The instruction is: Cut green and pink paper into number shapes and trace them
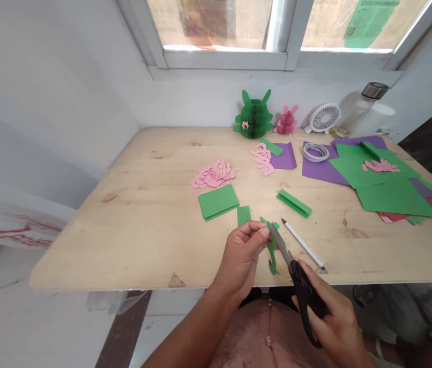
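Table (124, 230): pale wood, under the window (223, 60).
Big green sheets (396, 191): in a messy pile on the right side.
Right hand (336, 319): fingers curled around the black handles of the scissors (300, 286).
Left hand (244, 250): thumb and fingertip pinched together, with a bit of cut green paper (272, 266) in them.
Scissors: tilted, tips right at the cut green paper.
Pen (303, 244): white, lying just beside the scissors.
Cut green paper: thin and curly, near the table's front edge.

- Bright, with glare low on the windowpanes (210, 25)
- Soft shadow beside the glass bottle (355, 115)
- Lower right dim, blurred
- Tabletop (124, 235) stretched at left
- Pixelated patch, right edge
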`<control>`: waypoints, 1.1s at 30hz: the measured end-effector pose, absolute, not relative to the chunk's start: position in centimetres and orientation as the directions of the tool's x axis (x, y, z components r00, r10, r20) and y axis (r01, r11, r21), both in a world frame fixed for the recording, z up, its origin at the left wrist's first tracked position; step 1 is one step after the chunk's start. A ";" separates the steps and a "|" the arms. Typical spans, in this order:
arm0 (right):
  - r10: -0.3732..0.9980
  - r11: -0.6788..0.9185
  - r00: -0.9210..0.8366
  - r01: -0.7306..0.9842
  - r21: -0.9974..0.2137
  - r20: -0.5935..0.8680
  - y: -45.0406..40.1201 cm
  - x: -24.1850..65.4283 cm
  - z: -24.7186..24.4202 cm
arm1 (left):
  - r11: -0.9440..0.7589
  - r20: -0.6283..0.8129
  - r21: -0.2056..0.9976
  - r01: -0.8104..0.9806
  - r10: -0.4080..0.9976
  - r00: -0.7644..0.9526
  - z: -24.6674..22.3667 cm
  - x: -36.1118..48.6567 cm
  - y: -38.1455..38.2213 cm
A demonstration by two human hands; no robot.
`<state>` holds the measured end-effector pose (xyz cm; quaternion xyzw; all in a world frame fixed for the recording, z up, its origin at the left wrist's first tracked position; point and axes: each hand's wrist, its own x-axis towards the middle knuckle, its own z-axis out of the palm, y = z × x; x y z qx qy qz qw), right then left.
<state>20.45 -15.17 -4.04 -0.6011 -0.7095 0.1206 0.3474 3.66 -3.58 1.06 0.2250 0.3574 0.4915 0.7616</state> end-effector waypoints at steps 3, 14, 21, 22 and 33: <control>0.935 0.253 -0.038 0.769 -0.587 0.352 -15.2 20.5 -4.1 | 0.414 -0.320 0.695 -0.588 0.910 0.263 1.1 3.7 -3.7; 0.931 0.241 -0.011 0.768 -0.593 0.365 -15.1 20.2 -3.8 | 0.408 -0.327 0.691 -0.597 0.913 0.246 1.5 3.8 -3.8; 0.940 0.186 0.062 0.727 -0.661 0.334 -15.1 20.3 -3.6 | 0.401 -0.328 0.703 -0.587 0.916 0.232 1.5 3.9 -3.7; 0.947 0.168 0.077 0.712 -0.682 0.313 -15.1 20.3 -3.6 | 0.401 -0.331 0.705 -0.585 0.915 0.228 1.5 3.9 -3.6; 0.984 0.113 0.031 0.645 -0.756 0.174 -15.3 21.2 -4.3 | 0.387 -0.316 0.719 -0.577 0.922 0.224 1.6 3.7 -3.4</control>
